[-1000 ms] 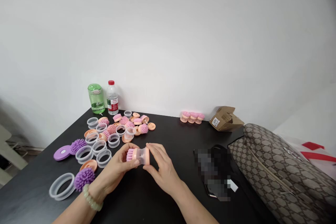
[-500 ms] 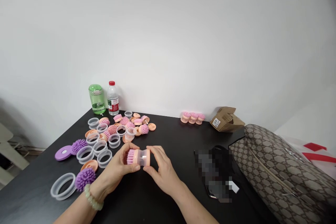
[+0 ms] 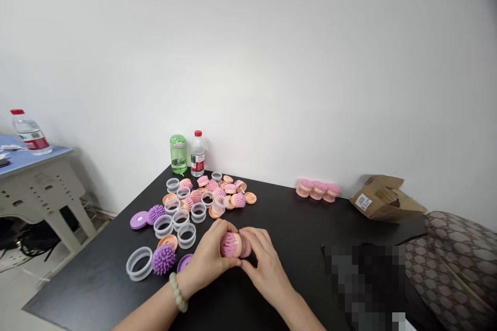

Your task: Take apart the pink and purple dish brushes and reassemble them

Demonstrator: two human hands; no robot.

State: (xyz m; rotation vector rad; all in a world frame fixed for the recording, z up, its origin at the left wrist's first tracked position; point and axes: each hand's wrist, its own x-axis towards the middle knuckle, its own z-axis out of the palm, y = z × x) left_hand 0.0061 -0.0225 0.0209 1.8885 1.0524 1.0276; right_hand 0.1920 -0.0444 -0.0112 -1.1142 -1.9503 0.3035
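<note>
Between my hands is a small round scrub brush (image 3: 230, 245) with pink bristles and a peach rim. My left hand (image 3: 212, 253) is closed round its bristled end. My right hand (image 3: 264, 264) grips the other end, covering most of its clear middle and peach base. Just left of my hands lie clear plastic rings (image 3: 187, 236), a purple bristle head (image 3: 163, 259) and a peach disc (image 3: 168, 241). Farther back are several loose pink bristle heads (image 3: 238, 200) and peach caps (image 3: 250, 197). Three put-together brushes (image 3: 317, 190) stand in a row near the wall.
Against the wall stand a green container (image 3: 178, 155) and a water bottle (image 3: 198, 154). On the right are a torn cardboard box (image 3: 384, 199), a blurred-out dark item (image 3: 365, 279) and a patterned bag (image 3: 458, 258). A second table (image 3: 42, 160) with another bottle (image 3: 31, 134) is at far left.
The view has swung left, so the second table shows. Both hands still hold the brush, its bristles turned more toward me and the clear middle now mostly covered.
</note>
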